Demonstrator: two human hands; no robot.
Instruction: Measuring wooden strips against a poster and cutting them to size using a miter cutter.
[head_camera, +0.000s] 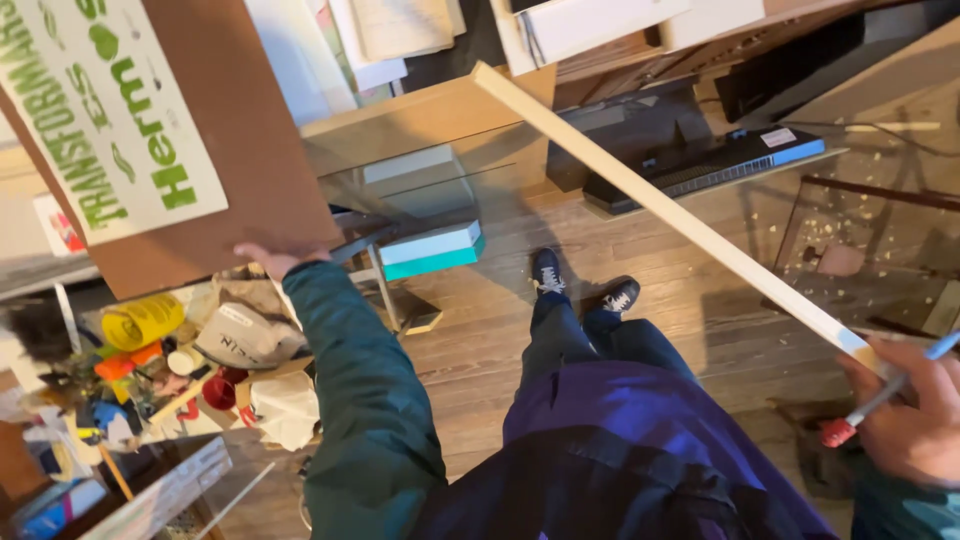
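Right hand (912, 415) fingers closed on long wood strip (668, 210) end plus pen (885, 393): light, whippy; left hand (272, 260) grips stiff brown board (235, 130) edge.

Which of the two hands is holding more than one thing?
The right hand: it grips the long pale wooden strip plus a red-tipped pen. The left hand holds only the brown cardboard sheet.

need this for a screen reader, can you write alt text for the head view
Seen from above, a person's left hand grips the lower edge of a large brown cardboard sheet with a white sign, while the right hand holds a long pale wooden strip and a red-tipped pen over a wooden floor.
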